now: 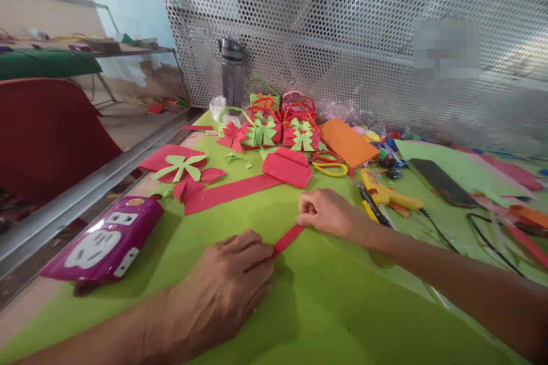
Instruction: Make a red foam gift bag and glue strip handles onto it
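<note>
- Power strip [103, 242], purple with white sockets, lies at the far left edge of the green surface [325, 308], well apart from my work.
- Just beyond it I see loose red cut-outs with a green paper bow [180, 166] laid on top, and a long red band [231, 191] running from them toward the middle.
- My left hand [226, 282] rests palm down on the surface, fingers curled together, and pins the near end of a narrow red paper strip [287, 239] under its fingertips.
- That strip lies flat on the green sheet and runs up and to the right between my two hands.
- My right hand [327, 214] pinches the far end of the strip between thumb and fingers, knuckles up.
- Behind the hands sits a folded red paper piece [287, 166], and further back a cluster of finished paper baskets [278, 120] with bows and handles stands against the perforated metal screen [342, 28].
- I judge the work well along: several baskets look complete, while this strip is flat and joined to nothing.
- To the right of my right hand lie an orange sheet [347, 142], yellow-handled scissors [329, 169], and a yellow glue gun [387, 191] with its cable trailing off.
- Further right a dark phone [443, 182] rests on a pale green sheet, with more coloured strips and scraps at the far right edge.
</note>
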### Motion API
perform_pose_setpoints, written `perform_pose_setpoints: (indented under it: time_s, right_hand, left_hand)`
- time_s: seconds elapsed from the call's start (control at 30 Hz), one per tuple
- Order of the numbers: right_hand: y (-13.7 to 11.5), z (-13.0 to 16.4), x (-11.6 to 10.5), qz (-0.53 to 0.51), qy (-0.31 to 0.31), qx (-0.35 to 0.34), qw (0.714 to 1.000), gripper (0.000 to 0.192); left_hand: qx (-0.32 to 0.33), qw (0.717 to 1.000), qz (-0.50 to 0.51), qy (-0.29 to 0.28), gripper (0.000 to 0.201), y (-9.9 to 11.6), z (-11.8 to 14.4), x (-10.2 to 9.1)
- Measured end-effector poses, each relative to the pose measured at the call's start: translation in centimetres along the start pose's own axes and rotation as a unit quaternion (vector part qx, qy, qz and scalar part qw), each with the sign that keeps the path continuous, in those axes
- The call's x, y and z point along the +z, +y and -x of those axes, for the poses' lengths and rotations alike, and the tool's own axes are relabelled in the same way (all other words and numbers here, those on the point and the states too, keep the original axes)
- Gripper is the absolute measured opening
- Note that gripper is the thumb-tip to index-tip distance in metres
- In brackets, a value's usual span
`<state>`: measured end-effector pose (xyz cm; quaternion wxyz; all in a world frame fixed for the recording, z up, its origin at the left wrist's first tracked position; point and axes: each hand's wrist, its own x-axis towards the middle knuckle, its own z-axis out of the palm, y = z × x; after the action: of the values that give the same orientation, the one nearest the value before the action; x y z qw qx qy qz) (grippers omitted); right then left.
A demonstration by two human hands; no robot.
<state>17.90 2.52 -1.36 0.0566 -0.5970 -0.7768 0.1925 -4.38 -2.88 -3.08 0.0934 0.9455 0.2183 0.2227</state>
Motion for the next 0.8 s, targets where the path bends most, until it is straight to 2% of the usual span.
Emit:
perform_pose_setpoints:
  time_s: [0.33,0.8]
  right_hand:
    - [4.2,-1.6,-1.4,0.010,0.029,0.030,0.999,0.011]
    - [5.5,-2.4,-1.7,0.039,0.030,0.037,0.998,0.012]
  left_hand:
    - [-0.003,1.000,0.003,0.001,0.019,0.0,0.1,0.0]
    - [-0.003,1.000,0.007,-0.007,0.019,0.1,0.1,-0.1]
